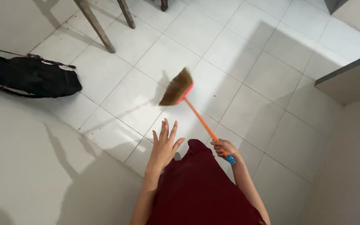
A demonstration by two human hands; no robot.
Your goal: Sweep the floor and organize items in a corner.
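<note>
My right hand (223, 148) grips the lower end of a small broom's orange handle (199, 118), just above its blue end cap. The broom's brown bristle head (176, 87) with a pink base is raised over the white tiled floor (246, 54) and looks blurred. My left hand (165, 143) is held out flat beside it, fingers spread, holding nothing. Dark red clothing (201, 187) covers my body below both hands.
A black bag (34, 77) with a thin strap lies on the floor at the left by a pale wall. Wooden furniture legs (98, 27) stand at the top left. A grey ledge (351, 79) juts in at the right.
</note>
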